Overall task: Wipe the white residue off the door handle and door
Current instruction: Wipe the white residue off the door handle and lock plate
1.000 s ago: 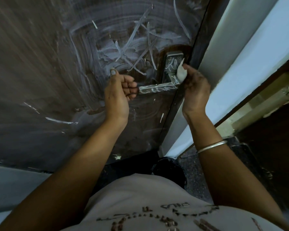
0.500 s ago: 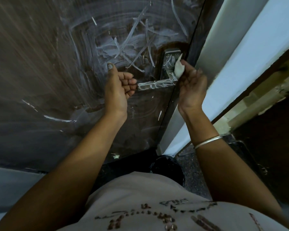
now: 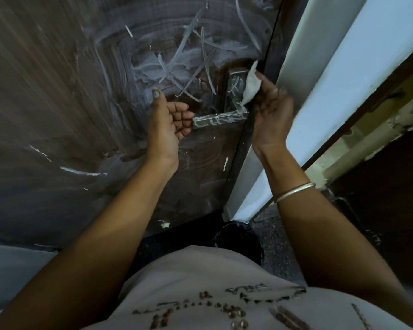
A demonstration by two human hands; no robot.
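Head view: your left hand [image 3: 167, 122] is curled around the free end of the door handle [image 3: 218, 118], steadying the lever. Your right hand [image 3: 271, 113] pinches a white cloth [image 3: 251, 85] between thumb and fingers, its lower tip touching the handle plate [image 3: 234, 89] just beside the lever's root. White streaks coat the lever between your 2 hands, and heavier smears spread over the door [image 3: 57, 91] above your left hand. I would bunch the cloth into a fuller pad, press it flat, then draw it along the lever toward your left hand before tackling the panel smears.
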